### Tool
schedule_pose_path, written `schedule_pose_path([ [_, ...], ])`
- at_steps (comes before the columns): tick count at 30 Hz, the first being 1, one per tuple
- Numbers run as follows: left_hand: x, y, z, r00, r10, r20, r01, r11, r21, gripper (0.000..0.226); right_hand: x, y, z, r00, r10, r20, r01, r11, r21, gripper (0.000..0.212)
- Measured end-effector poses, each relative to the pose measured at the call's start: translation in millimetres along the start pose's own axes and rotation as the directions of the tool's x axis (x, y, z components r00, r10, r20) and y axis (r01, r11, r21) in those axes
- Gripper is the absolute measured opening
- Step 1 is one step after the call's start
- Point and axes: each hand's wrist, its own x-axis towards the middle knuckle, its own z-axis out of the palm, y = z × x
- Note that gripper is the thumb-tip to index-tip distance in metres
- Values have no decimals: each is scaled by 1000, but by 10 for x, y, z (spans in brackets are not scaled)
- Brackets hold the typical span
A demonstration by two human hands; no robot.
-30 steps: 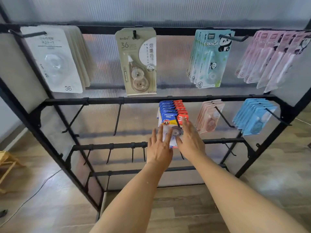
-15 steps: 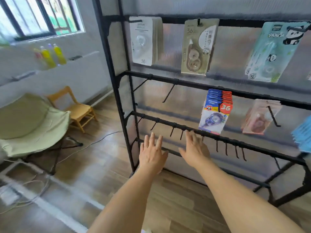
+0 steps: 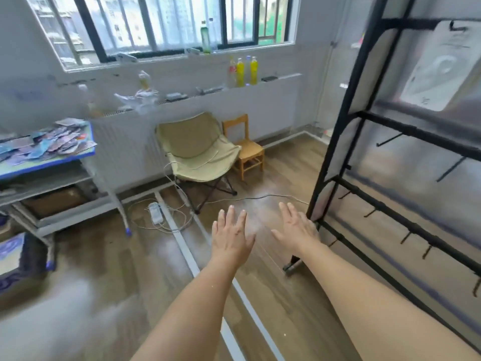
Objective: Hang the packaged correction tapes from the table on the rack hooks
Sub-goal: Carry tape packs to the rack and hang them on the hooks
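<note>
Both my hands float above the wooden floor, fingers spread and holding nothing: my left hand (image 3: 231,234) at centre, my right hand (image 3: 295,227) just beside the rack's lower left post. The black rack (image 3: 335,136) fills the right side, with bare hooks (image 3: 390,139) on its lower bars and a white packaged correction tape (image 3: 440,71) hanging at the top. At the far left stands the blue-edged table (image 3: 52,162) with a heap of several packaged correction tapes (image 3: 49,144) on it.
A beige folding chair (image 3: 197,149) and a small wooden chair (image 3: 244,147) stand under the window. Cables and a power strip (image 3: 154,212) lie on the floor between table and chair. Bottles (image 3: 244,71) line the sill ledge. A box (image 3: 15,256) sits low left.
The view has swung left from the rack toward the table. My hands have left the blue pack on the middle hook and now hang empty over the floor.
</note>
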Motion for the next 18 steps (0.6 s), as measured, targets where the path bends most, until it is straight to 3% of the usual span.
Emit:
schedule_pose_path([
  [9, 121, -1973, -636, 968, -248, -46, 249, 968, 21, 65, 772, -2038, 319, 978, -197, 68, 199, 979, -32, 77],
  [18, 258, -3559, -921, 871, -490, -35, 490, 872, -2, 63, 1361, -3679, 648, 900, -407, 156, 423, 902, -90, 74],
])
